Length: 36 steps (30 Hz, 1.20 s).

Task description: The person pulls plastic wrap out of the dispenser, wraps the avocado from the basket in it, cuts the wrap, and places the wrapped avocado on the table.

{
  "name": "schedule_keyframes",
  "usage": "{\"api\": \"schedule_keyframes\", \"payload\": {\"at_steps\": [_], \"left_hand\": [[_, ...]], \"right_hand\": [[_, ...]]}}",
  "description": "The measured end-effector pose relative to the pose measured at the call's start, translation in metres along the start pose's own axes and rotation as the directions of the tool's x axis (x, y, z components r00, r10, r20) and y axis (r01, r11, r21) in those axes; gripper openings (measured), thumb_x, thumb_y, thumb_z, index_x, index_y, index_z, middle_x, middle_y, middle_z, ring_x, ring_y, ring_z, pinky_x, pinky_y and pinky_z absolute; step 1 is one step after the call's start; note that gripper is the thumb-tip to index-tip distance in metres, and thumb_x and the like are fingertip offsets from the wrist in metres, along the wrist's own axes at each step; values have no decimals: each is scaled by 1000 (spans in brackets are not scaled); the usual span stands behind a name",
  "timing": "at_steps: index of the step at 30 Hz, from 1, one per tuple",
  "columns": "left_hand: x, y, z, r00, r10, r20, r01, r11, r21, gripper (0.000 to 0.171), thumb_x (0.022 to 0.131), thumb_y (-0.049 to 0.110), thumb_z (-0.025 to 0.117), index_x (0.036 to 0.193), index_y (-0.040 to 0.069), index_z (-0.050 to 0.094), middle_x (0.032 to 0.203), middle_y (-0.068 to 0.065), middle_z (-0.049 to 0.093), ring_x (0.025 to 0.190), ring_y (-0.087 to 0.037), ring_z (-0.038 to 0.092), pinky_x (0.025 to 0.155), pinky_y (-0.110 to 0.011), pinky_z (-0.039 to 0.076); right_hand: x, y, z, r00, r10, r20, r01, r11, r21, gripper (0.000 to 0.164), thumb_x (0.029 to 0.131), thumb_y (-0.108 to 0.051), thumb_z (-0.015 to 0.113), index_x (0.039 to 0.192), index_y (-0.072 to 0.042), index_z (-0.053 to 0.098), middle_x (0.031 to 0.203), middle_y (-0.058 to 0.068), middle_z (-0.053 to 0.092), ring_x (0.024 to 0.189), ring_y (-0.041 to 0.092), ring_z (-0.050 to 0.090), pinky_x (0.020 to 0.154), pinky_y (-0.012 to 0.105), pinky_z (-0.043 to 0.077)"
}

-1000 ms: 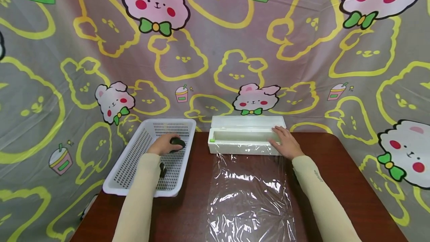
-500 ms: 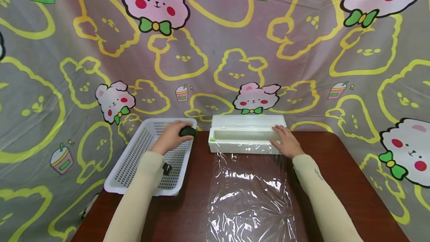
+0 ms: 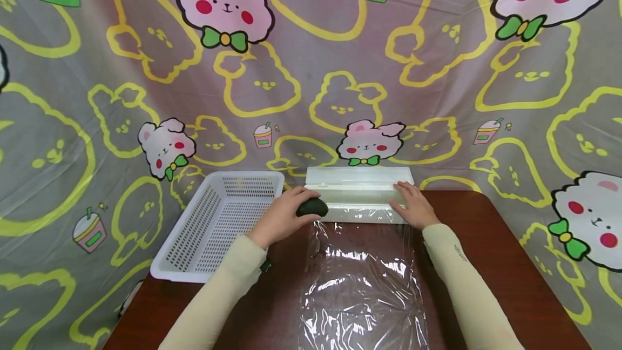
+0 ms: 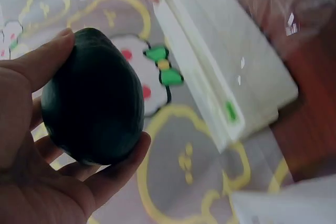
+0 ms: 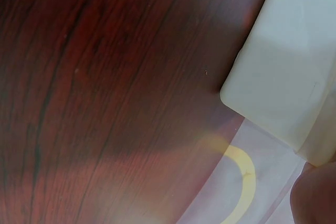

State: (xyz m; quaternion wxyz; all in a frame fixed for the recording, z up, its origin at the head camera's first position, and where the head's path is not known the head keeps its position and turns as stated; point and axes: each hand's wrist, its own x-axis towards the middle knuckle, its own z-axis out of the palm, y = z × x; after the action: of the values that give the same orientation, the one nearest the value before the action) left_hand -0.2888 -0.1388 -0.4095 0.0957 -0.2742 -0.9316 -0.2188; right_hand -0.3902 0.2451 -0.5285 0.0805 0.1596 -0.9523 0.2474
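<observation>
My left hand (image 3: pixel 285 214) grips a dark green avocado (image 3: pixel 312 208), fingers and thumb around it, held at the left end of a white cling film dispenser (image 3: pixel 359 214). In the left wrist view the avocado (image 4: pixel 94 98) sits between thumb and fingertips, with the dispenser (image 4: pixel 247 66) beyond it. The dispenser's lid stands raised at the back. My right hand (image 3: pixel 416 207) rests on its right end with fingers extended; only a fingertip (image 5: pixel 317 192) shows in the right wrist view. Clear cling film (image 3: pixel 362 285) runs from the dispenser toward me over the table.
A white perforated plastic basket (image 3: pixel 170 242) stands at the left of the brown wooden table (image 3: pixel 505 263). Part of it is hidden by my left forearm. A patterned cloth (image 3: pixel 311 69) hangs right behind the table, close to the dispenser.
My left hand has lifted the avocado out of the basket and carried it right, over the rim, to the dispenser's left end. The right hand has stayed in place.
</observation>
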Motion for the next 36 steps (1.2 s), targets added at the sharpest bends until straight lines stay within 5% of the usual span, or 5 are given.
{"api": "schedule_keyframes", "payload": {"at_steps": [9,17,26,36], "left_hand": [[-13,36,34,997,59,46,-56,997,-56,52,95,43,74,141,24,61,134,-1,63,110,-19,63,89,-39,56],[-27,58,64,989,116,89,-112,992,-49,51,93,48,75,138,27,63,129,3,64,113,-17,62,95,-40,56],[-39,68,104,969,203,139,-202,979,-23,48,92,51,75,133,26,66,121,6,64,106,-10,62,88,-23,53],[-43,75,122,971,203,125,-202,979,-19,47,87,51,80,126,27,68,117,6,65,100,-8,62,84,-23,53]], "right_hand": [[0,1,2,1000,1,1,-1,1000,-5,66,106,-38,55,158,-1,36,165,23,28,154,47,20,122,68,21],[0,-1,1,1000,-3,-4,3,1000,2,66,106,-36,56,157,0,37,165,23,29,154,47,20,123,67,21],[-1,-2,1,1000,-1,-7,1,1000,7,66,106,-38,54,157,0,37,165,23,29,154,47,20,122,67,21],[-1,-3,1,1000,-12,-23,12,1000,4,65,106,-38,55,156,1,39,163,24,31,153,48,21,122,68,22]]}}
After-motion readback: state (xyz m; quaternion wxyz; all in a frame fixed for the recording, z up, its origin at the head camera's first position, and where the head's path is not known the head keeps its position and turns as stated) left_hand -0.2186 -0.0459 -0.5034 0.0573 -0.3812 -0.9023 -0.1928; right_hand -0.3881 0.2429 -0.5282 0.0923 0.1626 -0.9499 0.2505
